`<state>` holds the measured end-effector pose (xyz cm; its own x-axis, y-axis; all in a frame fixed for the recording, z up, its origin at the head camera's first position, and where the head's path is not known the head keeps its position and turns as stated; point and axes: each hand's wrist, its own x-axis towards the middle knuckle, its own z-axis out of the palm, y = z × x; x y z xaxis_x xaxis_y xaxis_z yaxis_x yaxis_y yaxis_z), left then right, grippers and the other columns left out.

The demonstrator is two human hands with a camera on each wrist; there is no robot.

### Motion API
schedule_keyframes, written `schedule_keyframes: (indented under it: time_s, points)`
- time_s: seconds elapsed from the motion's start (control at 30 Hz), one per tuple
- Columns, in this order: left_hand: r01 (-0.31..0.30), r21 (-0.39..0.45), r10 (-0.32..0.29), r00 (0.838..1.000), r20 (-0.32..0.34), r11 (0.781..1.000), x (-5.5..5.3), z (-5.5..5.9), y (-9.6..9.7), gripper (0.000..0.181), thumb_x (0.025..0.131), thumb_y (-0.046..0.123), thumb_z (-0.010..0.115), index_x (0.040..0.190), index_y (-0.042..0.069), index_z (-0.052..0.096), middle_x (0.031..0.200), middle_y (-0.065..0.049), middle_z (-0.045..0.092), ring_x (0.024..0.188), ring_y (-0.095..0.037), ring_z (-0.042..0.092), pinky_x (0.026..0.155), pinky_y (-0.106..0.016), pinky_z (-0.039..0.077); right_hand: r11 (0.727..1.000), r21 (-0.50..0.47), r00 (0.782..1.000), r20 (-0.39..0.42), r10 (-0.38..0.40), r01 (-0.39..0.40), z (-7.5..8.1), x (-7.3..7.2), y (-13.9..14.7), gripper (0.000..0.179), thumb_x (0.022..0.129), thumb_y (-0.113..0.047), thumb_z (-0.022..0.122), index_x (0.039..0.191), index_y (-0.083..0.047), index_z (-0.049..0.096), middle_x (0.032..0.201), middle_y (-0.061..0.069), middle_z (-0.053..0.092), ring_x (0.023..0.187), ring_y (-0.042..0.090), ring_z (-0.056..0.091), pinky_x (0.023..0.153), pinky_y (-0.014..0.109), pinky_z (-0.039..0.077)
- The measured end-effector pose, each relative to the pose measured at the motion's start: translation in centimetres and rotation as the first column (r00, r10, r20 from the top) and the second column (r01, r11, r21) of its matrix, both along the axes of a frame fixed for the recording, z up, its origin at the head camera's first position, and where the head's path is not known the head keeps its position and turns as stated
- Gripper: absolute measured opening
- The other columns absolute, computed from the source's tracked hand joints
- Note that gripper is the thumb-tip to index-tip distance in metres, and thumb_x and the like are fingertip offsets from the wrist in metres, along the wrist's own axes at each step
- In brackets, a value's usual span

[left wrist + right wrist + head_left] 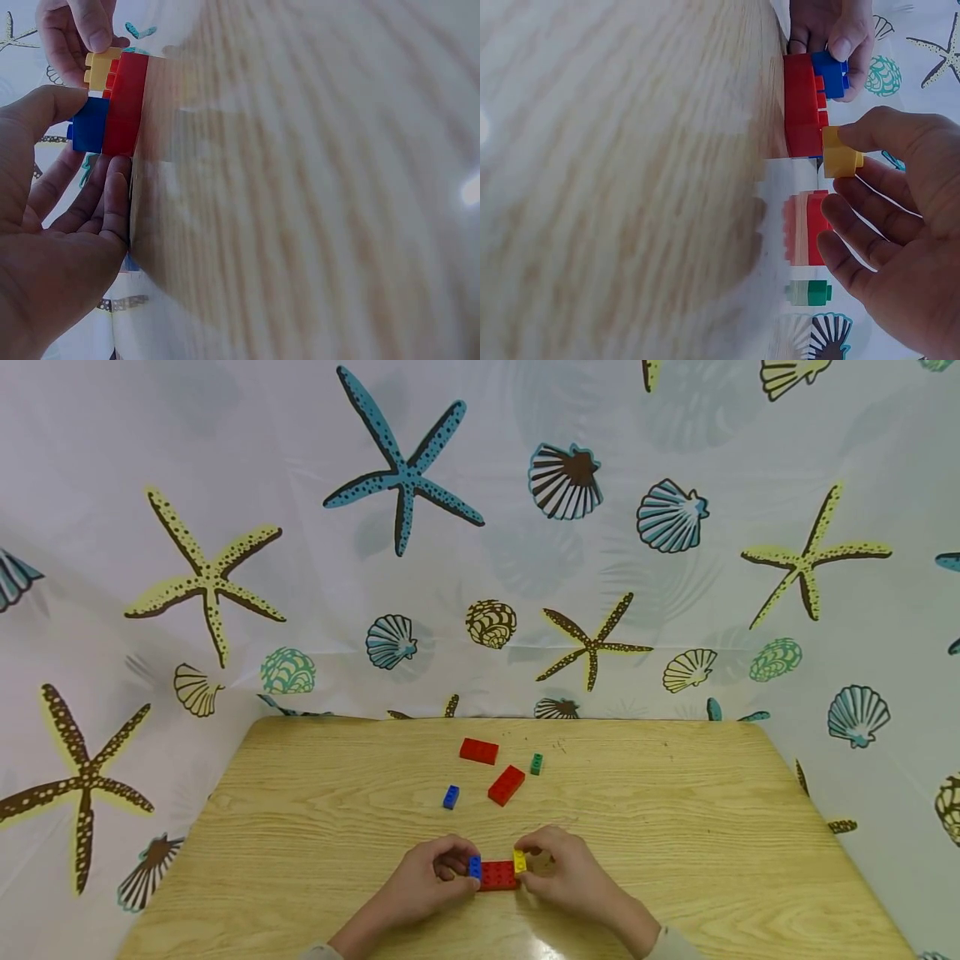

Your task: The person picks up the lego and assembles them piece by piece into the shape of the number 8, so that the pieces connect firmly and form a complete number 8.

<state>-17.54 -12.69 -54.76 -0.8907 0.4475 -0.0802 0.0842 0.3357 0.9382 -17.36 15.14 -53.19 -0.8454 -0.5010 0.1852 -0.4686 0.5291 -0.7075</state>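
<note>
A red toy brick (498,876) lies on the table near its front, studs up. On its left end sits a blue brick (475,867), which my left hand (429,878) pinches between thumb and fingers. My right hand (572,874) holds a yellow brick (520,861) by thumb and fingertips at the red brick's right end. In the right wrist view the yellow brick (840,152) is right at the tops of the red studs, its outer edge reaching past the red end. Bare studs show between the blue brick (90,124) and the yellow one.
Farther back on the wooden table (337,793) lie two more red bricks, one flat at the back (479,751) and one set diagonally (506,785). A small blue brick (451,797) and a small green brick (536,764) lie near them. A patterned curtain (480,568) surrounds the table.
</note>
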Motion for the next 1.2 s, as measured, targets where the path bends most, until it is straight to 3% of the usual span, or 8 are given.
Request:
schedule_keyframes:
  time_s: [0.43, 0.9, 1.2]
  points:
    - [-0.003, -0.001, 0.003, 1.000, 0.003, 1.000, -0.07, -0.18, 0.00, 0.034, 0.094, 0.023, 0.079, 0.124, 0.010, 0.070, 0.115, -0.006, 0.072, 0.102, -0.017, 0.065, 0.081, -0.021, 0.054, 1.000, 0.004, 1.000, 0.019, 0.002, -0.002, 0.54, 0.24, -0.19, 0.029, 0.092, -0.012, 0.080, 0.119, -0.006, 0.074, 0.115, 0.001, 0.073, 0.105, 0.024, 0.067, 0.090, 0.037, 0.058]
    - [-0.004, -0.002, 0.004, 1.000, -0.004, 1.000, -0.21, -0.33, 0.02, 0.035, 0.093, 0.022, 0.080, 0.125, 0.009, 0.070, 0.115, -0.006, 0.072, 0.101, -0.017, 0.065, 0.081, -0.021, 0.053, 1.000, -0.018, 1.000, -0.014, 0.025, -0.025, 0.32, 0.14, -0.55, 0.027, 0.092, -0.013, 0.081, 0.117, -0.008, 0.074, 0.111, 0.001, 0.074, 0.101, 0.026, 0.068, 0.085, 0.036, 0.058]
    - [-0.006, -0.007, 0.006, 1.000, -0.009, 1.000, -0.09, -0.31, -0.01, 0.033, 0.093, 0.022, 0.080, 0.123, 0.010, 0.071, 0.116, -0.005, 0.072, 0.100, -0.016, 0.065, 0.080, -0.021, 0.054, 1.000, -0.003, 0.999, 0.034, 0.030, -0.030, 0.22, 0.17, -0.68, 0.025, 0.093, -0.016, 0.081, 0.117, -0.013, 0.074, 0.112, -0.002, 0.073, 0.103, 0.025, 0.068, 0.087, 0.035, 0.057]
